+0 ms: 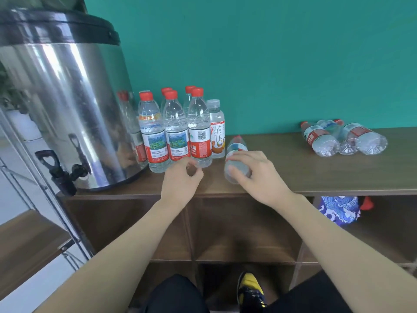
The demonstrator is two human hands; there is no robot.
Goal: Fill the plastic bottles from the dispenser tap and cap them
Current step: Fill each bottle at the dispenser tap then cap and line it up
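- The bench is a dark brown wooden top against a teal wall, with open cubby compartments below its front edge.
- A steel dispenser with a black lid stands on the bench's left end; its black tap juts past the front edge.
- Just right of the dispenser, a cluster of upright red-capped bottles stands packed close together.
- A white-capped tea bottle stands upright, touching the cluster's right side.
- One bottle on its side lies near the front, with a hand gripping its base end.
- Well apart at the right, three red-capped bottles lying down rest side by side, bases toward the front.
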